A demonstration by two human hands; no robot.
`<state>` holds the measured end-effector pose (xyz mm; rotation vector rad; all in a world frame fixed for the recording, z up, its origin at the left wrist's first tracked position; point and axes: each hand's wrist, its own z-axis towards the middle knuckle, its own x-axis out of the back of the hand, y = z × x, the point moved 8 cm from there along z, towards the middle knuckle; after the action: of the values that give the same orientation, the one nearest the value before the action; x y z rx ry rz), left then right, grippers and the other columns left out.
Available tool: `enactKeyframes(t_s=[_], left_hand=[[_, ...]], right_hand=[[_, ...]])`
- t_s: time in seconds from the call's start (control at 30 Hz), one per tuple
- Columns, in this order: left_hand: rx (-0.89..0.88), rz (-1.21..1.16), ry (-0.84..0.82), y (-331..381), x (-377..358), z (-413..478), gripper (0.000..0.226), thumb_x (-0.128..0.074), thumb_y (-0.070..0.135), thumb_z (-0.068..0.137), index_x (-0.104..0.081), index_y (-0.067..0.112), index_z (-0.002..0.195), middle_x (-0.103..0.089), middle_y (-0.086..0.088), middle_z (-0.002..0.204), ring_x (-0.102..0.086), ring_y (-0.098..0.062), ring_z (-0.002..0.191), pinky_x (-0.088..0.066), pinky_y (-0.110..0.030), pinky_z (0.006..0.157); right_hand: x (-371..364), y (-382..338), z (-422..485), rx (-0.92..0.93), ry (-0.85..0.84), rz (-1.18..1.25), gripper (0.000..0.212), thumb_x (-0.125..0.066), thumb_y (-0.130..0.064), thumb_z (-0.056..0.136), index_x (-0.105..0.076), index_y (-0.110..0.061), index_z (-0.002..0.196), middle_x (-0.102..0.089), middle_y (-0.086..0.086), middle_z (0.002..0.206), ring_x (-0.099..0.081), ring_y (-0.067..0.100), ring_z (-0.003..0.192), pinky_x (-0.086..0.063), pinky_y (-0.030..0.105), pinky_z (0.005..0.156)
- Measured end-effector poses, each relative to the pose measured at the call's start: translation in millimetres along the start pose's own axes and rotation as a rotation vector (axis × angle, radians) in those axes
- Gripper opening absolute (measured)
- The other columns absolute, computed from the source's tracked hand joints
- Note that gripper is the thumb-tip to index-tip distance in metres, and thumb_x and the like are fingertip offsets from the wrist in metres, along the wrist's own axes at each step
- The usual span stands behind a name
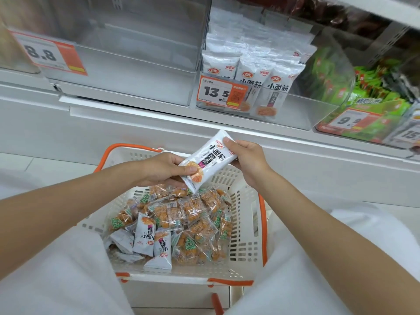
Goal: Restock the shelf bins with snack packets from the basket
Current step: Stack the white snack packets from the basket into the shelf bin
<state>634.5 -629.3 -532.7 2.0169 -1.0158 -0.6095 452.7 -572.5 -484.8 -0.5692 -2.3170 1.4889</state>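
**Item in hand:** one white packet (209,160), tilted, held above the basket (247,223) and below the shelf edge.

**Grip:** your left hand (166,170) pinches the lower end, thumb on the printed face. Your right hand (247,162) holds the upper end, its fingers (227,140) curled round the edge.

**Stock remaining:** the basket holds many clear packets of orange snacks (195,214). There are also several loose white packets (145,235) at its near left.

**Destination:** the matching bin (295,114), tagged 13.5 (221,92), has the same white packets standing upright in rows.

**Step, as judged:** the packet is picked and is being squared up for shelving.

**Next move calls for:** lifting it up and to the right into that bin. Stand it upright with the label forward, and let one hand go so the other can slot it in.
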Motion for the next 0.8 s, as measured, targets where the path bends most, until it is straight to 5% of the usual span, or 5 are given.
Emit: enactKeyframes(t_s=[0.1,0.23,0.37,0.57,0.8], left_hand=[[-0.011,-0.003,-0.007,2.7,0.3,-0.1,0.035,-0.07,0.026,0.075,-0.071,0.006,0.104,-0.076,-0.006,0.097,-0.073,-0.014,0.089,-0.058,-0.019,0.068],[-0.043,0.188,-0.051,0.2,-3.3,-2.6,0.043,-0.078,0.032,0.072,-0.071,0.022,0.114,-0.074,0.005,0.108,-0.068,-0.015,0.104,-0.053,-0.029,0.092],[-0.069,0.153,0.031,1.8,-0.8,0.0,0.03,-0.073,0.028,0.083,-0.072,0.022,0.112,-0.075,0.003,0.105,-0.068,-0.022,0.106,-0.05,-0.041,0.1],[-0.145,0.101,0.178,16.2,5.4,3.4,0.022,-0.068,0.026,0.088,-0.073,0.017,0.108,-0.076,0.004,0.085,-0.07,-0.01,0.079,-0.055,-0.023,0.073],[-0.433,0.301,0.213,87.4,-15.8,-3.7,0.015,-0.069,0.023,0.089,-0.072,0.028,0.102,-0.074,0.012,0.098,-0.069,-0.005,0.092,-0.055,-0.025,0.085]], right_hand=[[0.6,-5.7,-0.7,0.038,-0.009,0.015,0.015,-0.07,-0.017,0.089,-0.071,-0.002,0.091,-0.073,0.016,0.091,-0.069,0.022,0.076,-0.06,0.031,0.076],[-12.7,-10.0,-7.1,0.102,-0.11,-0.152,0.016,-0.069,-0.019,0.09,-0.074,-0.004,0.09,-0.074,0.014,0.087,-0.067,0.022,0.075,-0.057,0.035,0.076],[-20.8,-5.8,-9.6,0.105,-0.165,-0.163,0.015,-0.07,-0.022,0.089,-0.072,-0.009,0.096,-0.075,0.008,0.089,-0.068,0.02,0.08,-0.056,0.035,0.078],[-37.3,26.9,-14.9,-0.118,-0.36,-0.204,0.051,-0.079,-0.011,0.079,-0.056,-0.012,0.124,-0.071,0.006,0.115,-0.071,0.019,0.097,-0.059,0.031,0.083],[-1.3,-16.1,-20.4,0.145,-0.196,-0.332,0.026,-0.073,-0.005,0.084,-0.068,-0.015,0.107,-0.072,0.001,0.102,-0.069,0.013,0.087,-0.056,0.021,0.073]])
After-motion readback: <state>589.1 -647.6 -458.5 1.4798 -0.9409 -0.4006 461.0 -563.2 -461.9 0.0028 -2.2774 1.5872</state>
